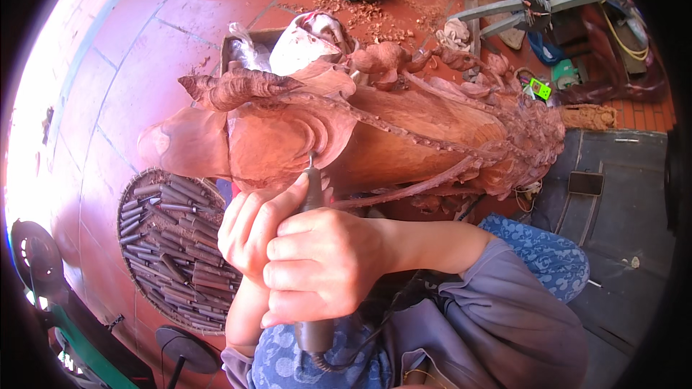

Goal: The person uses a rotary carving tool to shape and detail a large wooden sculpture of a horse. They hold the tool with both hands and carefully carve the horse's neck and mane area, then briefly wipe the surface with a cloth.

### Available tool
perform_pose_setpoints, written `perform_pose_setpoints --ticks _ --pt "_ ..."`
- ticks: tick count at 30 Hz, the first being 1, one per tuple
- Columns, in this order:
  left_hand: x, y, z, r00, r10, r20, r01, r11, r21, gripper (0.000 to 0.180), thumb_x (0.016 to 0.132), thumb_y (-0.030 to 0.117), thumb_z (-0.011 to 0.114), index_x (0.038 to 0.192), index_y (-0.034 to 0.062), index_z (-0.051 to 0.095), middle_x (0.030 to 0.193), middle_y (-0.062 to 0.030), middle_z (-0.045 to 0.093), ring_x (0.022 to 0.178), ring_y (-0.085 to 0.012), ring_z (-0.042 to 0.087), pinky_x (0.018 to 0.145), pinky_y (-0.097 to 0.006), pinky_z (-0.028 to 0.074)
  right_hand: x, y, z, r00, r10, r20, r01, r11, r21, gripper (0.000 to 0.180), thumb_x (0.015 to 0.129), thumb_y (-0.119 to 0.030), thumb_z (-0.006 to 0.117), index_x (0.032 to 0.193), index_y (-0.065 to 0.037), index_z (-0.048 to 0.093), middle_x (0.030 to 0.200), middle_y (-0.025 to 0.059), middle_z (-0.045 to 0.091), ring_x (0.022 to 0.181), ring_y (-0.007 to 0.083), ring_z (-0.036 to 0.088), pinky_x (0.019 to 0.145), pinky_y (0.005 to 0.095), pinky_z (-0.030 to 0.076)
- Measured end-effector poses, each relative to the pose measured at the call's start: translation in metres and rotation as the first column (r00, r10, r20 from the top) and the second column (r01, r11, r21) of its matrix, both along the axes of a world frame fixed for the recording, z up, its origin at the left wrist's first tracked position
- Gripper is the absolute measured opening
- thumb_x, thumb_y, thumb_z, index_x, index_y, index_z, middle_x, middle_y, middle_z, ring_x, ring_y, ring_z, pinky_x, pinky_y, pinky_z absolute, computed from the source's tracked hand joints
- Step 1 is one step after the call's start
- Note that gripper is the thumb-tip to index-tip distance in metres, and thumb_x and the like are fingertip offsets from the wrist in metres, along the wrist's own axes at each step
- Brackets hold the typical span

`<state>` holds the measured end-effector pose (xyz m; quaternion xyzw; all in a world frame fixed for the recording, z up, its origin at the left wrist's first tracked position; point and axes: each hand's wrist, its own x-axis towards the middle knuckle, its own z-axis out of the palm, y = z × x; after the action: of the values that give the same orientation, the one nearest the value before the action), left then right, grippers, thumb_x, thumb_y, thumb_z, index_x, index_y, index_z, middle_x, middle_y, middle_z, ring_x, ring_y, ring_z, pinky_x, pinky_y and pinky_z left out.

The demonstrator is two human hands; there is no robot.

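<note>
A large reddish wood carving lies across the middle of the view, with a smooth rounded end at the left and carved branch-like strands along its length. A dark, corded rotary carving tool stands against it, its thin metal bit touching the curved ridges of a carved fold. My left hand is closed around the tool's front part, fingertips close to the bit. My right hand wraps the body of the same tool just behind, pressed against the left. The lower end of the tool sticks out below my right fist.
A round woven basket full of dark-handled chisels sits at left. Behind the carving are a white cloth bag and scattered wood shavings. A phone lies on a dark panel at right. A fan-like metal piece stands far right.
</note>
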<state>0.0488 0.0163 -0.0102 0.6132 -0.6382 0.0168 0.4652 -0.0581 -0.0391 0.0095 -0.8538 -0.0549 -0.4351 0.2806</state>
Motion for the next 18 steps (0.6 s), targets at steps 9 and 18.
perform_pose_setpoints --ticks 9,18 --pt "0.009 0.009 0.001 0.997 0.061 0.053 -0.059 0.998 -0.031 0.028 0.065 0.014 0.075 0.089 0.0003 0.072 0.065 -0.0054 0.061 0.056 -0.0196 0.057 0.055 -0.031 0.046 0.017 0.009 -0.006 0.990 0.035 0.134 -0.041 0.998 0.042 0.031 0.078 -0.022 0.074 0.062 -0.009 0.050 0.066 0.0016 0.044 0.057 0.0170 0.049 0.050 0.0298 0.039" --pt "0.006 -0.004 -0.004 0.998 -0.057 0.006 0.057 0.998 -0.015 0.036 0.062 0.012 0.072 0.096 0.0008 0.074 0.066 -0.0056 0.055 0.056 -0.0195 0.053 0.053 -0.031 0.043 0.000 -0.002 0.000 0.998 -0.054 0.039 0.054 0.999 -0.001 0.017 0.063 -0.021 0.066 0.065 -0.010 0.053 0.068 0.0022 0.049 0.064 0.0181 0.055 0.055 0.0303 0.045"
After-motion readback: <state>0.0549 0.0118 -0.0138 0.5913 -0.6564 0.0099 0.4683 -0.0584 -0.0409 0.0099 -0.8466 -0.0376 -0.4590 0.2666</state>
